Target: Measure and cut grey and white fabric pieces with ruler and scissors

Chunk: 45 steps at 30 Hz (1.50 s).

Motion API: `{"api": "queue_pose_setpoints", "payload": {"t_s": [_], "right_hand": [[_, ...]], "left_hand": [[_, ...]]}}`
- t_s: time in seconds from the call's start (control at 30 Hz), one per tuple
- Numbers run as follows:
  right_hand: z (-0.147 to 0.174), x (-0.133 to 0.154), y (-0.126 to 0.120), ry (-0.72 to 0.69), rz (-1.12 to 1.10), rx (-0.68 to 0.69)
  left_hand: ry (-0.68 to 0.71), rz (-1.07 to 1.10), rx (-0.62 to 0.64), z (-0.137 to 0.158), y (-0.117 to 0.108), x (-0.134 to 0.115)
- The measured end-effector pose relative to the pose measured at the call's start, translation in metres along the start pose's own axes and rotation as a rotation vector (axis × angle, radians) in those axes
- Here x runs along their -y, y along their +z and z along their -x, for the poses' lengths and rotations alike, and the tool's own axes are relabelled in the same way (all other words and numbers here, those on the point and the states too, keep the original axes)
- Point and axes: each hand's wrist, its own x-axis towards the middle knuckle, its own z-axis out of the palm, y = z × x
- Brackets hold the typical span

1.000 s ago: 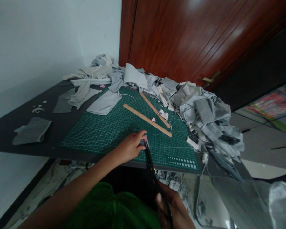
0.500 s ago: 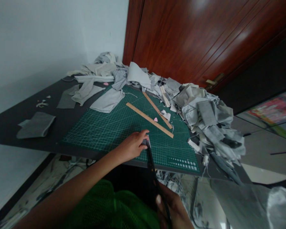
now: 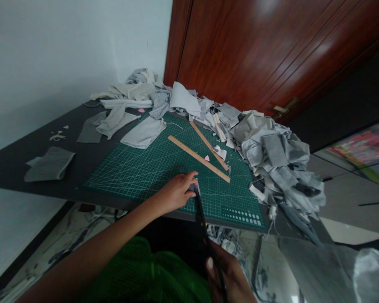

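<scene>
Over the front of the green cutting mat, my left hand pinches a small grey fabric piece, mostly covered by the fingers. My right hand is wrapped round the handles of long black scissors below the table's front edge. Their blades point away from me, and the tips meet the fabric beside my left fingertips. Whether the blades are apart, I cannot make out. Beyond my hands lie two wooden rulers, a nearer ruler and a farther ruler, with a pink chalk piece between them.
A large heap of grey fabric scraps covers the table's right side, and more cloth lines the back. At left rests a folded grey cloth. A brown door stands behind; a clear plastic bag is at lower right.
My right hand and the scissors have shifted very slightly; my left hand keeps its pinch on the fabric. The view has moved a little, and the things on the table lie as before.
</scene>
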Motion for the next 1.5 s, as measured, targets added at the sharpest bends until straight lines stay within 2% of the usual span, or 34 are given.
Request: {"api": "queue_pose_setpoints", "payload": {"t_s": [0.1,0.3,0.5,0.67,0.97,1.2,1.5], "right_hand": [[-0.002,0.007,0.006,0.023,0.023,-0.064],[-0.008,0.024,0.007,0.029,0.032,0.104],[-0.004,0.008,0.007,0.010,0.021,-0.050],[-0.003,0.002,0.008,0.017,0.020,-0.081],[0.000,0.005,0.011,0.062,-0.044,-0.079],[0.003,0.007,0.012,0.057,0.031,-0.127],[0.003,0.013,0.013,0.030,0.062,-0.082]], "left_hand": [[0.007,0.004,-0.004,0.000,0.001,0.002],[0.013,0.007,-0.008,0.000,0.002,0.003],[0.015,0.017,-0.009,0.001,0.003,0.003],[0.028,0.004,-0.013,0.001,0.003,0.004],[0.021,0.013,-0.014,0.000,0.003,0.003],[0.025,0.003,-0.009,0.000,0.002,0.002],[-0.007,0.003,0.010,0.000,0.000,-0.001]]}}
